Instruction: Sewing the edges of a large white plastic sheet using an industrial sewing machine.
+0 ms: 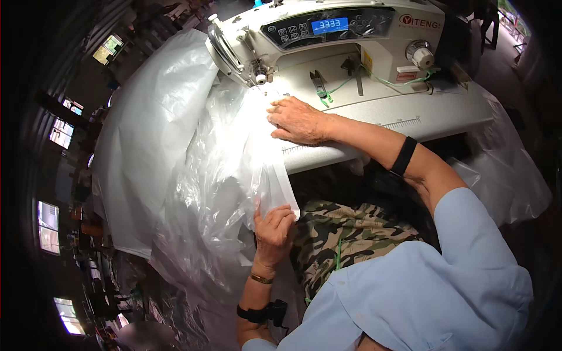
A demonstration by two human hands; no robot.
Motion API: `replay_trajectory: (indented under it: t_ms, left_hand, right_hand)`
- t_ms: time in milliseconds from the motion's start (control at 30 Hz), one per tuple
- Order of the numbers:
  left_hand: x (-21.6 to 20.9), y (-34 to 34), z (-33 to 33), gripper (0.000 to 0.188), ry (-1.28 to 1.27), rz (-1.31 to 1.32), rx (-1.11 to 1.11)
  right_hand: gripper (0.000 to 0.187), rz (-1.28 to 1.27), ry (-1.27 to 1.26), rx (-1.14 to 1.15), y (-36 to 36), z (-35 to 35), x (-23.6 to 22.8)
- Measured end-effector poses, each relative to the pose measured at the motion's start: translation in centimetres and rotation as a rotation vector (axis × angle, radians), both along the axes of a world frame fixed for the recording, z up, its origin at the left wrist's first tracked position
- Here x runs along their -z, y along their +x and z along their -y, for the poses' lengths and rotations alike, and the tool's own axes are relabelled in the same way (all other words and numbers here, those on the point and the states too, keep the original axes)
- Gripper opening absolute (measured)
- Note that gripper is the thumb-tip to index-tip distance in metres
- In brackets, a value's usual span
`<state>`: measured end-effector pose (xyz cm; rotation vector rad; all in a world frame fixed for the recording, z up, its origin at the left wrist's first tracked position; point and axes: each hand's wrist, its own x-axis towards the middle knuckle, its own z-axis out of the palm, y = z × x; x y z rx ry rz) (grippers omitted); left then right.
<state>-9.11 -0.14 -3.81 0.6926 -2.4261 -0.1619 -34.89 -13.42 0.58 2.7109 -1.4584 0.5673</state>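
Observation:
A large translucent white plastic sheet (193, 175) runs down from the sewing machine's needle area (261, 79) toward my lap, crumpled and shiny along its middle. My left hand (274, 234) is closed on the sheet's folded edge, below the front of the machine bed. Close to the needle, my right hand (301, 121) rests palm down with its fingers apart, the fingertips on the brightly lit edge of the sheet. Glare washes out the detail under those fingertips.
The white sewing machine (328, 29) has a lit display and a handwheel (420, 55) on the right. Thread snips (318, 82) with green cord lie on the bed (363, 108). More clear plastic (509, 169) hangs off the table's right end.

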Motion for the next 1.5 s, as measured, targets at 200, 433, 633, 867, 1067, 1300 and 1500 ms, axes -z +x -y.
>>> replay_trajectory:
  t_ms: [200,433,633,867,1067,1300,1500]
  left_hand:
    - [-1.9,-1.3,2.9,0.008,0.047,-0.029,-0.053]
    - [-3.4,-4.0,7.1,0.009,0.027,-0.120,-0.070]
    - [-4.3,-6.1,11.1,0.007,0.018,-0.103,-0.078]
    - [-4.5,-8.0,16.3,0.011,-0.078,-0.053,-0.072]
    - [-4.3,-8.7,18.7,0.014,-0.060,-0.093,-0.093]
    - [-4.1,-7.9,19.0,0.009,0.207,-0.237,0.000]
    - [-4.0,-7.1,19.8,0.011,0.195,-0.207,-0.002]
  right_hand:
    - [0.049,-0.005,0.053,-0.020,-0.1,0.3,0.5]
    - [0.058,0.017,0.110,-0.026,-0.3,0.1,0.7]
    - [0.055,0.079,0.067,-0.035,-0.3,0.4,0.9]
    - [0.031,0.198,0.063,-0.028,-0.4,0.7,1.1]
    - [0.021,0.447,0.055,0.028,-0.5,1.3,1.3]
    - [0.021,0.233,0.007,0.031,-0.2,2.4,-0.7]
    - [0.024,0.276,-0.051,0.080,-0.4,2.6,0.2]
